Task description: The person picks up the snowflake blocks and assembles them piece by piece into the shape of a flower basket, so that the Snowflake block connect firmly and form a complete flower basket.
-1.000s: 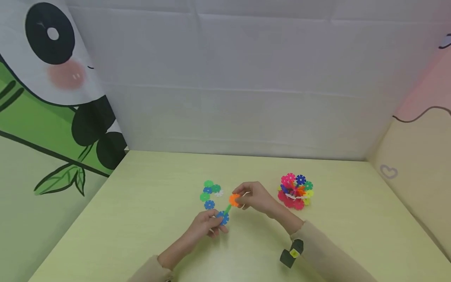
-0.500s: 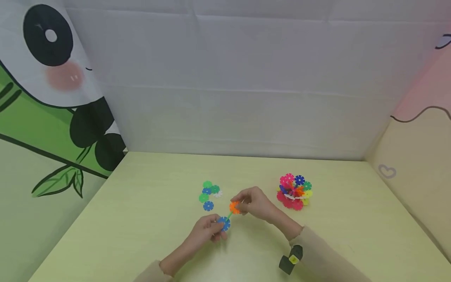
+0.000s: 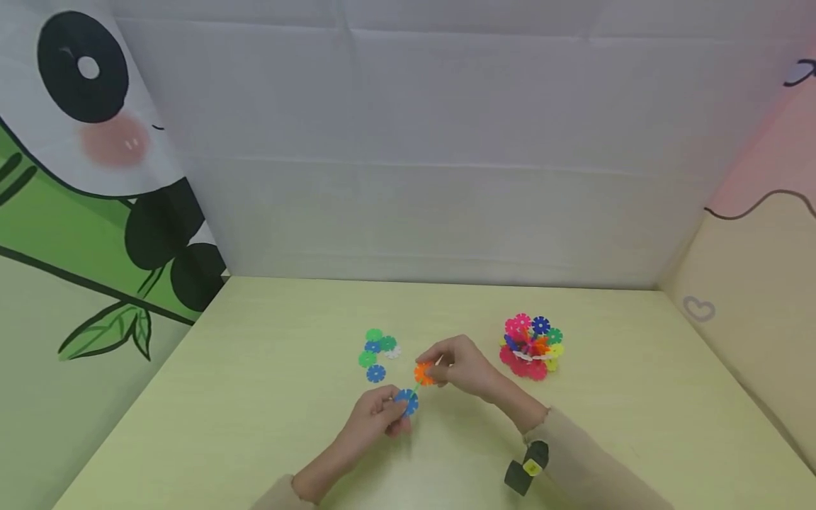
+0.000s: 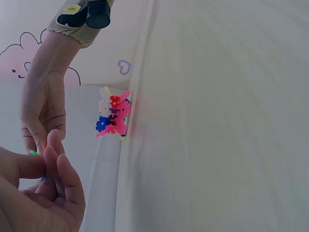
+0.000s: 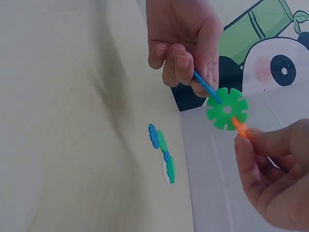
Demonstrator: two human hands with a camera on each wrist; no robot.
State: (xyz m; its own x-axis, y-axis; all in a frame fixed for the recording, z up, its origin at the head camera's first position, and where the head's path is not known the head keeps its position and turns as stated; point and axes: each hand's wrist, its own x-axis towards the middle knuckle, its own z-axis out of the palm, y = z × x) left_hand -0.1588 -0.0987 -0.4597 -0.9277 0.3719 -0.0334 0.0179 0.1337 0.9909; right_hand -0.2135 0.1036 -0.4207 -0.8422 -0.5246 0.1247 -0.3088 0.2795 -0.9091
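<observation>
My left hand pinches a blue notched plastic disc between thumb and fingers. An orange disc is pinched by my right hand, up and to the right of the blue one. Between them stands a green disc, edge-on in the head view and face-on in the right wrist view. Blue and orange each meet the green disc at its rim, on opposite sides. In the left wrist view the fingers of my left hand hide most of the discs.
Several loose blue, green and white discs lie on the pale yellow table just beyond my left hand. A multicoloured cluster of joined discs stands to the right. White and cartoon-printed panels enclose the back and sides.
Both hands have shifted slightly toward the front with the discs. The green disc has turned more edge-on in the head view. The blue and orange discs stay gripped.
</observation>
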